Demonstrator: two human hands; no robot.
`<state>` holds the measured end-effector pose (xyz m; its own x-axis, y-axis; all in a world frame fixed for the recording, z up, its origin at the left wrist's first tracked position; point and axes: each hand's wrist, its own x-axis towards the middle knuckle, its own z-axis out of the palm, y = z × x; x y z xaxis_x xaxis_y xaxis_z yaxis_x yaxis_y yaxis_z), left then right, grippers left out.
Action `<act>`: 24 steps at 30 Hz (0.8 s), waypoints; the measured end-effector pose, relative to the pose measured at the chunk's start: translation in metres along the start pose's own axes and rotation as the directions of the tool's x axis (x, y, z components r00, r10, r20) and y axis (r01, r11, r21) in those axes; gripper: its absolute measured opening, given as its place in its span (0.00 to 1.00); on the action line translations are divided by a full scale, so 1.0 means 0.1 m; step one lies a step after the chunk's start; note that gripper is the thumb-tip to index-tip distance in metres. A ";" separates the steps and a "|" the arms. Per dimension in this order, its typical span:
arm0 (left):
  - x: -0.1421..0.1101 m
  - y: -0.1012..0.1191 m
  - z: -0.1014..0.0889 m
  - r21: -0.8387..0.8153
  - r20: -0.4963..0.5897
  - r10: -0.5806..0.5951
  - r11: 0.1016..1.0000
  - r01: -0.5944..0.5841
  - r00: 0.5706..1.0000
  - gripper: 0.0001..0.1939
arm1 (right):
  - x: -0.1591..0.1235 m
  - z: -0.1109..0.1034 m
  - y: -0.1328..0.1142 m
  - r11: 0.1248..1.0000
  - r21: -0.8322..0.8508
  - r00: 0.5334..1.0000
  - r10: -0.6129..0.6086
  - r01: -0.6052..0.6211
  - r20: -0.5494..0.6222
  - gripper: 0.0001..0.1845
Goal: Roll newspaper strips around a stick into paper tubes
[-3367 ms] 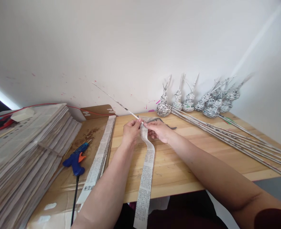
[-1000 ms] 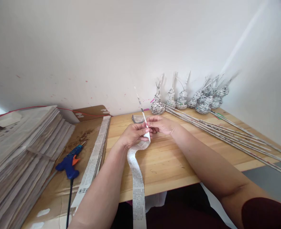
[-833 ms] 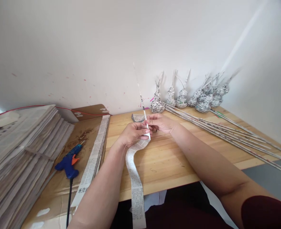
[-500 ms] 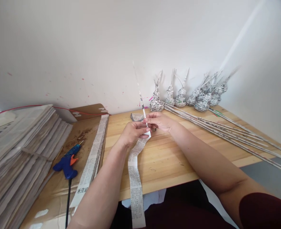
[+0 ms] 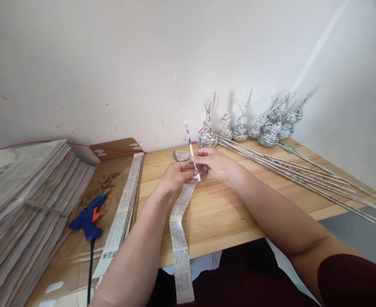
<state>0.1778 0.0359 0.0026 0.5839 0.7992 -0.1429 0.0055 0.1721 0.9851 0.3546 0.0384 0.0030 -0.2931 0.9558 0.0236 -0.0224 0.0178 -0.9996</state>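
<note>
A long newspaper strip hangs over the table's front edge, and its upper end is rolled into a thin paper tube that points up and leans left. My left hand pinches the strip where it turns into the tube, thumb against fingers. Just above and to the right, my right hand closes its thumb and fingertips round the lower part of the tube. Behind the hands lies a grey-rimmed object, partly covered by them.
Several woven paper gourd shapes stand along the wall. Finished paper tubes lie across the right side of the wooden table. At left are a blue glue gun, a pile of newspaper strips and tied newspaper stacks.
The view has shifted slightly. The tube reaches a little higher against the wall and the strip's hanging end sits slightly higher. Both hands keep their pinch at the same place.
</note>
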 end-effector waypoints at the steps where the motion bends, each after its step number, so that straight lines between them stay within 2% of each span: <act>1: 0.00 0.00 0.00 -0.008 -0.010 -0.004 1.000 0.003 1.000 0.20 | -0.01 -0.01 0.00 1.000 -0.007 1.000 0.001 -0.001 0.017 0.18; 5: 0.01 0.00 -0.01 -0.039 -0.060 -0.010 0.999 0.008 0.998 0.20 | -0.02 -0.04 -0.02 0.999 -0.046 0.997 0.004 -0.001 0.077 0.18; 12: 0.07 -0.06 0.00 -0.093 -0.202 0.007 0.995 -0.026 0.979 0.17 | 0.02 0.01 0.02 0.984 -0.165 0.997 -0.056 0.063 0.048 0.23; 20: 0.05 -0.04 0.05 -0.003 -0.221 0.097 0.995 -0.100 0.971 0.15 | -0.03 -0.04 -0.03 0.987 -0.160 0.989 0.017 0.006 0.144 0.21; 24: 0.05 0.01 -0.02 -0.058 -0.349 0.131 0.985 -0.161 0.928 0.15 | -0.04 0.05 -0.09 0.995 -0.095 0.999 0.027 -0.024 0.028 0.20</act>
<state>0.1788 0.0410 0.0025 0.2590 0.9652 -0.0373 -0.1351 0.0745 0.9880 0.3513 0.0331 0.0118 -0.3205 0.9472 -0.0025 0.0754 0.0229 -0.9969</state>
